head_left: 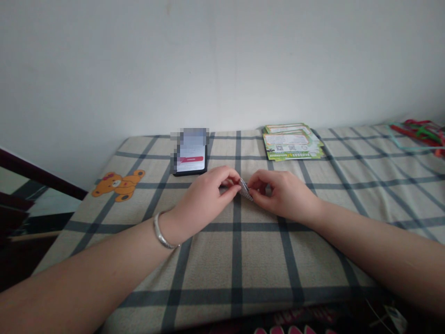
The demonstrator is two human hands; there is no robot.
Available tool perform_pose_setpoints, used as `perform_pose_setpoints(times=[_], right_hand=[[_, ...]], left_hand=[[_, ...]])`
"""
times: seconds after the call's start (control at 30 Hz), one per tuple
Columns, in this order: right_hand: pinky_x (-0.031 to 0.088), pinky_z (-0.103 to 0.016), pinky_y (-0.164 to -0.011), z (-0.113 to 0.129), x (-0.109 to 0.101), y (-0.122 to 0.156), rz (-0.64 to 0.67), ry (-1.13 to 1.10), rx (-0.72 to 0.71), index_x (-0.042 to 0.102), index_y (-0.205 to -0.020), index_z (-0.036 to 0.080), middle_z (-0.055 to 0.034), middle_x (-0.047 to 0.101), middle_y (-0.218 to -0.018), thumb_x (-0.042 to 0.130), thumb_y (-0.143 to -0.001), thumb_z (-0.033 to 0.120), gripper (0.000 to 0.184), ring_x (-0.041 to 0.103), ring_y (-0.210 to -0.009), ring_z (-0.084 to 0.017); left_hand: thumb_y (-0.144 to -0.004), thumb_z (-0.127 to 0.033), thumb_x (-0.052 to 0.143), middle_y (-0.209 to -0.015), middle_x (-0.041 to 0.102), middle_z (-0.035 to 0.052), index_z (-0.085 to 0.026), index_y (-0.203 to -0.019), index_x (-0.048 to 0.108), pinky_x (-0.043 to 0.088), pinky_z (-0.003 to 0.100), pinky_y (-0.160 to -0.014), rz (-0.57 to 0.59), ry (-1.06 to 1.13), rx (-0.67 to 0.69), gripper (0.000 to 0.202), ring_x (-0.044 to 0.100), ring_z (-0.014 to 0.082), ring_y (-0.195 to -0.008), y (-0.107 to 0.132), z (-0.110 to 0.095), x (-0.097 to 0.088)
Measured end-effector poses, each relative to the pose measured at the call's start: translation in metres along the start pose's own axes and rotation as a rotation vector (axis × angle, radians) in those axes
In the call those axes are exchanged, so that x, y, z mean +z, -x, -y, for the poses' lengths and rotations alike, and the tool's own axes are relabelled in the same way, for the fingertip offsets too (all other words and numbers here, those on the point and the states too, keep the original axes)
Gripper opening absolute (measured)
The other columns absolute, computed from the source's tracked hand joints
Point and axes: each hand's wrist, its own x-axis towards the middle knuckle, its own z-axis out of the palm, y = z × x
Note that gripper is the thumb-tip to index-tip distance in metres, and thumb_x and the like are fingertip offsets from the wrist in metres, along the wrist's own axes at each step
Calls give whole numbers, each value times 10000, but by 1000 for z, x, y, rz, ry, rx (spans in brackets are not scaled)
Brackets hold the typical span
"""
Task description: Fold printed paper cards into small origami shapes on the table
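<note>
Small slip (246, 189) is held up btwn both hands, approx. mid-scene, over the worktop (203, 278). Pale w/ fine dk pattern; looks folded, tilted down to the right; material can't be told, as most is hidden by fingers.

L hand (205, 192): slip's left side is gripped btwn thumb & index; other fingers are curled under & partly hidden. Bangle (160, 233), silver-col., is worn on the wrist.

R hand (283, 190): slip's right side is pinched btwn thumb & index, w/ rest of fingers bent in behind. Hands are kept close, tips nearly meeting, only slip btwn.

Worktop is covered by a checked cloth (260, 264), beige w/ dk grey-blue lines, a bit creased at right.

Phone (190, 163) is laid far left of centre, beyond L hand, screen lit, red bar shown; top part is pixelated. Bear (120, 185), orange-brown, flat, is seen on cloth at left, well apart from hands. Cards (292, 141), green/white, are stacked unevenly far right of centre, beyond R hand, QR-type squares printed on top. Red & green bits (422, 132) are bunched at far right, partly cut off by frame. Worktop's far side is backed by a pale wall (222, 60).
</note>
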Motion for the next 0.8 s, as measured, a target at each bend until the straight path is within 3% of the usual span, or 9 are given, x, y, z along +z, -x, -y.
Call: perform_pose_setpoints(times=[0.8], right_hand=[[439,-217,-592,-2,2,-1,-8,-112,-9,614,-906,208,33,697,-777,607,-791,223,116,633,-679,-104]], left_hand=[[-823,-164,643,-963,671,14,-198,-1005,594,591,311,-831,12,280,-63,191,689,145,-881,-2,8,12]])
